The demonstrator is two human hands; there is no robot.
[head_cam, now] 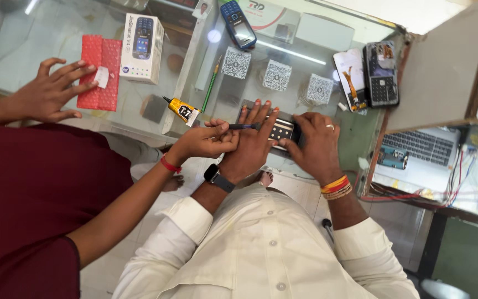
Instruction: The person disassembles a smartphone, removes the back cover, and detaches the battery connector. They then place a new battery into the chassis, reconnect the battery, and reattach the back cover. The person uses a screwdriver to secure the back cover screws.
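Note:
A small dark keypad phone (281, 131) with pale keys lies on the glass counter (45, 33). My left hand (253, 141), with a black watch on its wrist, lies flat over the phone's left end and presses it down. My right hand (313, 141), with a ring and coloured wrist threads, grips the phone's right end, thumb on the keys. A co-worker in a maroon shirt reaches in from the left. That person's hand (206, 141) holds a thin dark tool (244, 126) across my left fingers.
The co-worker's other hand (51, 91) rests on a red bubble pouch (99, 72). A yellow glue tube (182, 109), green pencil (212, 83), phone box (142, 47), blue phone (238, 22) and opened phones (380, 72) lie on the counter. A laptop (421, 149) sits lower right.

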